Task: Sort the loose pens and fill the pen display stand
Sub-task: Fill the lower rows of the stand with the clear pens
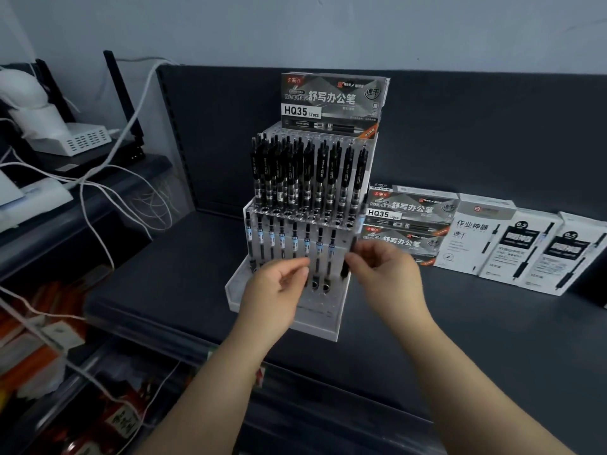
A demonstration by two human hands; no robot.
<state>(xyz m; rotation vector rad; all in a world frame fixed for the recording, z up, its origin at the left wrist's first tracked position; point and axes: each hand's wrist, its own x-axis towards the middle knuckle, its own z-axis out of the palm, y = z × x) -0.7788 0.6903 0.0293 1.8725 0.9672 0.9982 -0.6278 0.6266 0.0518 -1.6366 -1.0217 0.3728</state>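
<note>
A clear tiered pen display stand (330, 326) sits on a dark shelf. Its upper tier holds several black pens (307, 174); the lower tier holds several slimmer pens with blue labels (282, 239). My right hand (384, 270) pinches a black pen (348, 257) upright at the right end of the lower row. My left hand (279, 292) hovers in front of the lower row with fingers loosely curled, holding nothing that I can see. A grey HQ35 pen box (331, 103) stands on top of the stand.
Two stacked grey HQ35 boxes (407, 221) and three white pen boxes (512, 247) lie to the right on the shelf (476, 323). White cables (108, 205) and a white device (82, 137) crowd the left side. A lower shelf with orange goods (39, 326) is at bottom left.
</note>
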